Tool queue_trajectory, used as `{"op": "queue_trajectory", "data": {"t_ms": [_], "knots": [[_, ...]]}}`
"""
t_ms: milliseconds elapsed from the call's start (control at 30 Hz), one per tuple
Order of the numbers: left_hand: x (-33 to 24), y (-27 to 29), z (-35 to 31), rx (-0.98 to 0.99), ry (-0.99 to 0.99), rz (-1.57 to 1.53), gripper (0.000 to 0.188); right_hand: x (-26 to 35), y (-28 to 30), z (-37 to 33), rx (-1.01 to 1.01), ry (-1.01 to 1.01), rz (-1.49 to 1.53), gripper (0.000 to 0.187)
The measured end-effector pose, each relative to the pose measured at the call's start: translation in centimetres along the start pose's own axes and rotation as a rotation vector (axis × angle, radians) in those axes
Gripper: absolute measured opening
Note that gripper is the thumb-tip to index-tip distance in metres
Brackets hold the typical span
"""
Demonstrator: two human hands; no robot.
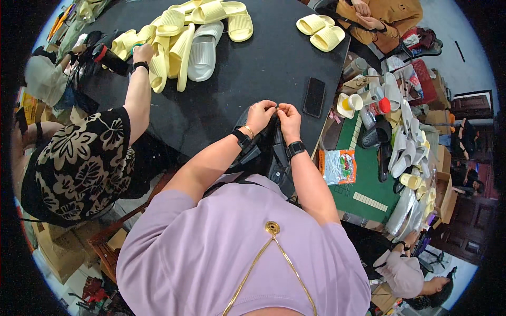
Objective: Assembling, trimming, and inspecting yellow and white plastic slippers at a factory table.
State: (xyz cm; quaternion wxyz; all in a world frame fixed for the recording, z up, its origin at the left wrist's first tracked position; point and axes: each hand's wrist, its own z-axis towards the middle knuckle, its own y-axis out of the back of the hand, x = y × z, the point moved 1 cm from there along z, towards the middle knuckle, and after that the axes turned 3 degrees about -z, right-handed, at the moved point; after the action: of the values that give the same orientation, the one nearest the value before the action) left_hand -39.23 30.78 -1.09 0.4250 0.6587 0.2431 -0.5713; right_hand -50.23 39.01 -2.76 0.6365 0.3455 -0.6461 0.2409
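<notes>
My left hand [259, 117] and my right hand [289, 124] meet over the near part of the black table [253, 68]. Thumb and fingers of each are pinched together, the fingertips almost touching. Whatever they hold is too small or too hidden to name. Beneath them lies a bundle of black straps and dark material [263, 150], whose kind I cannot make out. To the right of my right hand lies a black phone [314, 97]. Beyond my left hand, a pile of pale yellow slippers [181, 52] lies with a grey slipper [204, 52].
At the left a co-worker in a flowered black shirt [79, 158] reaches to the slipper pile. A yellow slipper pair [328, 38] lies at the far right, near another person's hands [369, 18]. The green side table [363, 184] bears slippers, cups and an orange packet [337, 167].
</notes>
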Motion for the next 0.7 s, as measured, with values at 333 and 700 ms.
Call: {"op": "queue_trajectory", "data": {"t_ms": [333, 700], "knots": [[-0.16, 0.23, 0.09, 0.059, 0.016, 0.013, 0.02, 0.32, -0.01, 0.0, -0.009, -0.001, -0.108, 0.021], [-0.17, 0.12, 0.51, 0.06, 0.044, 0.036, 0.021, 0.41, -0.01, 0.02, 0.0, 0.003, -0.1, 0.022]]}}
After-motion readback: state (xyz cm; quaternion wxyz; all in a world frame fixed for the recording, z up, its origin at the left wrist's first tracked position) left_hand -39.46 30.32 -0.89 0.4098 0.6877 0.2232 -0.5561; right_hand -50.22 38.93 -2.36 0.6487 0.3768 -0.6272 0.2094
